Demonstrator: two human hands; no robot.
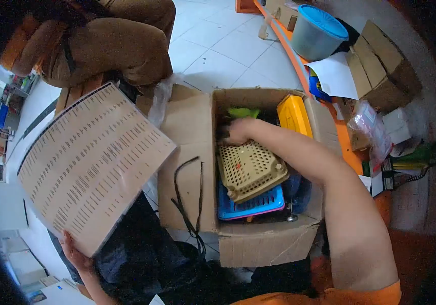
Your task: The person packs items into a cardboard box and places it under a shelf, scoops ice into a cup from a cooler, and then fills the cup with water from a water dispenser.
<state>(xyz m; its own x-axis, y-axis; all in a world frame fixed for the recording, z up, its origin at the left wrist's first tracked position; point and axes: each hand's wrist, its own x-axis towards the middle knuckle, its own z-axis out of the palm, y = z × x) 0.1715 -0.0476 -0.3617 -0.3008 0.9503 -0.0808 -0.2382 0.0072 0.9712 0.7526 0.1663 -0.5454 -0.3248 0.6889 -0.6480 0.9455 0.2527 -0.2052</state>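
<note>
My left hand (75,254) holds a large printed sheet (96,162) by its lower edge, thumb on top. The sheet is tilted and covered in rows of small text. My right hand (238,130) reaches into an open cardboard box (187,193), near its left wall, with the fingertips hidden in shadow. Just below that hand lies a beige perforated basket (251,170), on top of a blue basket (258,203). A green item (243,112) is behind the hand, and a yellow container (294,116) stands at the box's back right.
Another person's legs (111,48) are at the upper left. A black strap (177,188) lies over the box's left flap. On the right, an orange surface (347,147) bears a lidded bucket (319,33), a smaller cardboard box (380,61) and plastic bags (373,132).
</note>
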